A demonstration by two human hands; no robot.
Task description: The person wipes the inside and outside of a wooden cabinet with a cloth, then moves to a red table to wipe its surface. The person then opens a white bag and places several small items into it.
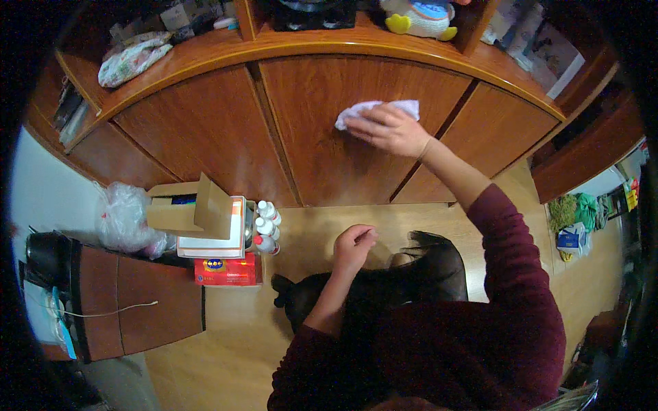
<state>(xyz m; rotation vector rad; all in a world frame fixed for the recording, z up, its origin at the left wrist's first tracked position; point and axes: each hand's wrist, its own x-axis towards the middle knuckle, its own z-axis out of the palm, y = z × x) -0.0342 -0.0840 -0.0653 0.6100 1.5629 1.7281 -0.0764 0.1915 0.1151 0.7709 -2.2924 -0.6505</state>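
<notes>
My right hand [388, 129] presses a white cloth [408, 107] flat against the middle wooden cabinet door [329, 159]. The cloth shows above and to the left of the fingers, which are slightly blurred; part of it is hidden under the palm. Lower down, my left hand [354, 247] hangs in front of my body above the wood-look floor [231, 318], with its fingers curled loosely. Nothing can be seen in it. Above the door runs the rounded edge of a wooden shelf [318, 43].
At left, an open cardboard box [213, 208] sits on stacked boxes above a red box [229, 272], beside several white bottles [267, 228] and a plastic bag [123, 221]. A plush toy [421, 20] stands on the shelf. Bags [573, 239] lie at far right.
</notes>
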